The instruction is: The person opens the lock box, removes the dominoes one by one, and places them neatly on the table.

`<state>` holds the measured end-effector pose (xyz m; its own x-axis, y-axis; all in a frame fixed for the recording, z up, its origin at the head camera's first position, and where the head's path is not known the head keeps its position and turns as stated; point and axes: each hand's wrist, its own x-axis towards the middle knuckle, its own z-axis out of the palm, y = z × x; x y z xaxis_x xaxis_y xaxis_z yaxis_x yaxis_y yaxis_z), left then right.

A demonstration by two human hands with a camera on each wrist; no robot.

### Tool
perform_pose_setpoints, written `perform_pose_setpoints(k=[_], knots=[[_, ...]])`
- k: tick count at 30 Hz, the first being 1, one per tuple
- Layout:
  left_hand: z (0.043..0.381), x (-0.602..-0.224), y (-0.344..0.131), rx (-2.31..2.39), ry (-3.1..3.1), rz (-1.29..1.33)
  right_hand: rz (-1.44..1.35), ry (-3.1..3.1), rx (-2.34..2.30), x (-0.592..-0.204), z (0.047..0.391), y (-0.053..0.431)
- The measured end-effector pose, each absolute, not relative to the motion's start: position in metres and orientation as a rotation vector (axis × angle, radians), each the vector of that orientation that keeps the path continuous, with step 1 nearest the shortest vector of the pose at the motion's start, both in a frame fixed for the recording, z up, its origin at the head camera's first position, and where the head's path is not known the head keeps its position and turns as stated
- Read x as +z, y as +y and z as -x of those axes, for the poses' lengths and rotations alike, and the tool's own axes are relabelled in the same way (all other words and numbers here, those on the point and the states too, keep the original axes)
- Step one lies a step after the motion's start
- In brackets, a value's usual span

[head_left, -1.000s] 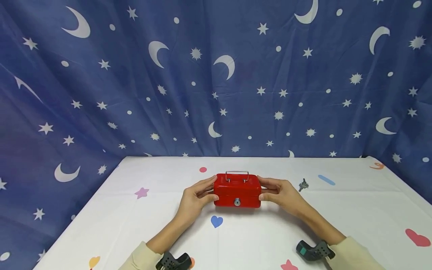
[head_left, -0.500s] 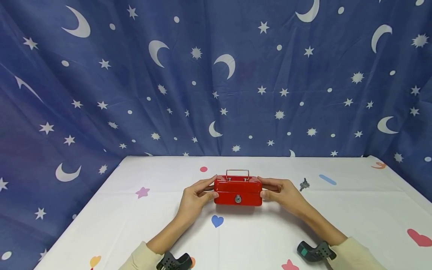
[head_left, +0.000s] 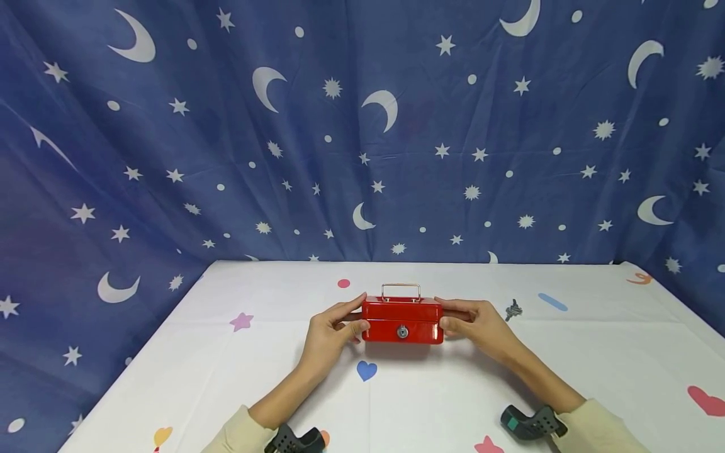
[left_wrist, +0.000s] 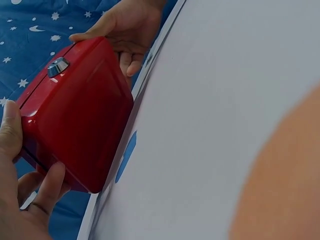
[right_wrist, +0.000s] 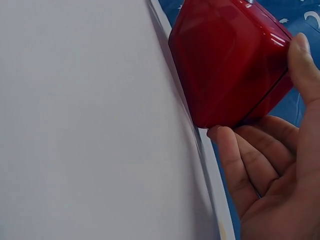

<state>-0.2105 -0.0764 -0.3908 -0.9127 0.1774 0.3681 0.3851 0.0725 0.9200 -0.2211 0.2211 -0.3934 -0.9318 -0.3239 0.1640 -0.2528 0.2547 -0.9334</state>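
Vs. the prev. frame, the red box (head_left: 392,316) has tipped: we see less of its top, more of its front. We note a glossy finish, rounded corners, closed lid, round silver lock (head_left: 403,331) at front ctr., wire handle (head_left: 401,285) upright. Loc.: over bench (head_left: 430,402), underside visible in wrist views. L grip (head_left: 328,333) and R grip (head_left: 477,325) each pinch one end. Keys (head_left: 513,309) lie nearby, R side.

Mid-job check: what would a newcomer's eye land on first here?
The glossy red box, held between the left hand and the right hand in the head view's lower middle, stands out first. Behind it, the blue curtain with pale moons and stars fills the upper part. Small grey keys lie on the white tablecloth to the box's right.
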Motion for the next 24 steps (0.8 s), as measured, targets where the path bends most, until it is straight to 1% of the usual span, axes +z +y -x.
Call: perform_pose_setpoints(k=[6, 24], knots=[[0.193, -0.37, -0.071, -1.891, -2.207, 0.569, 0.576, 2.468, -1.783, -0.393, 0.22, 0.222], [0.186, -0.361, -0.069, -1.823, -2.245, 0.497, 0.578, 2.482, -1.788, -0.388, 0.217, 0.221]])
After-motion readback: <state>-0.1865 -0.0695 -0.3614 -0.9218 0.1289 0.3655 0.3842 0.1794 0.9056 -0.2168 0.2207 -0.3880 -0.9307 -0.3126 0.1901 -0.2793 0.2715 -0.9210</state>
